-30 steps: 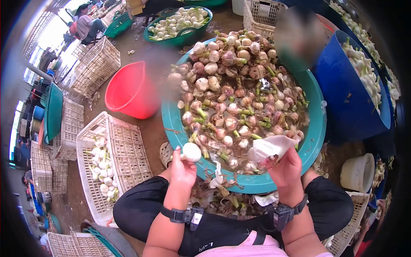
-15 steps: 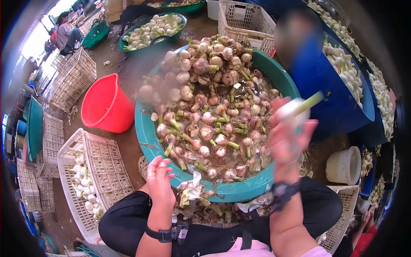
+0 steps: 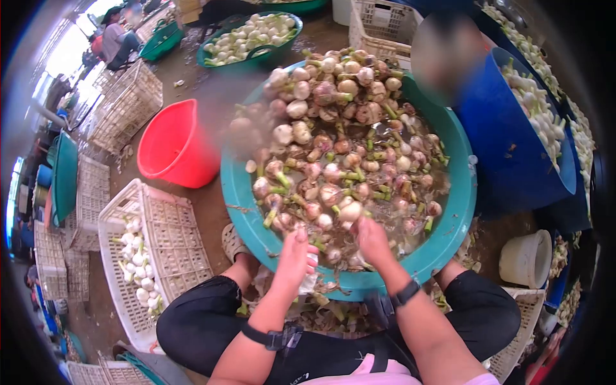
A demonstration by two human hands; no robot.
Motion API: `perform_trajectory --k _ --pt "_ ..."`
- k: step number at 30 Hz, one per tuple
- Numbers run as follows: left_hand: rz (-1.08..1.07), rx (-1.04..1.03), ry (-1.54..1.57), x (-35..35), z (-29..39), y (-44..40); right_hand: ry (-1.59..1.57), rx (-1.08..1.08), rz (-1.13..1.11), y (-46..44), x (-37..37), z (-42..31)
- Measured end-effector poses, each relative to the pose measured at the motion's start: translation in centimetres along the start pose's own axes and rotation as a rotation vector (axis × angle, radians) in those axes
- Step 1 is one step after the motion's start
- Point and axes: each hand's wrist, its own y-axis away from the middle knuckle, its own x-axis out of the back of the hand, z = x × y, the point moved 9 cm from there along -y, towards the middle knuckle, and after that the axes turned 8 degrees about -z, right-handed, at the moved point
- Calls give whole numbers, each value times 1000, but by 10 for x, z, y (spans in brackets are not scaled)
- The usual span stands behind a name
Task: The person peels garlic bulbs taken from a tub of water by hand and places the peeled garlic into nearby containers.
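A teal basin [image 3: 464,212] in front of me holds water and a heap of garlic bulbs [image 3: 369,114] with short green stems, many with brown, muddy skins. Over the basin's near side, my right hand [image 3: 375,245] has its fingers closed at a pale garlic bulb [image 3: 351,212]; the palm side is hidden. My left hand [image 3: 296,258] is at the near rim, thumb up and fingers loosely bent, with nothing visible in it. Just below it, a white scrap [image 3: 308,283] lies against the rim.
A red bucket [image 3: 179,144] and a white crate of cleaned garlic [image 3: 122,282] stand to the left. Blue tubs [image 3: 513,160] of garlic and a white pail [image 3: 526,258] are on the right. Another person [image 3: 117,38] sits far back left.
My right hand has come from the right side, where it held a clean garlic bulb, down to the bulbs in the basin. My left hand has moved right along the rim. The view has shifted slightly.
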Motion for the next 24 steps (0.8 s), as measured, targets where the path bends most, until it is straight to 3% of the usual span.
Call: perform_trajectory --k 2,5,12,14,16,18,20,22,23,24 --pt "-140 101 71 -13 -8 2 192 35 -154 37 -27 -54" --pt "-66 21 7 -8 5 8 384 226 -312 62 -44 -103" --pt "-297 114 201 -15 -10 8 471 340 -379 59 -61 -94" --pt "-328 93 255 -15 -7 8 -778 -537 -468 64 -80 -34" --pt "-304 -121 -116 -15 26 18 -835 -435 -438 63 -78 -34" --pt "-336 -117 -215 -19 30 20 45 478 -5 62 -30 -99" --pt "-284 -365 -608 -24 29 24 194 567 43 63 -27 -99" --pt "-230 -315 -706 -28 38 35 -627 -325 -290 48 -60 -16" --pt "-187 -624 -980 -38 53 45 -816 -488 -281 50 -65 -4" --pt "-136 -941 -1247 -51 63 62 -818 -487 -280 48 -64 -8"
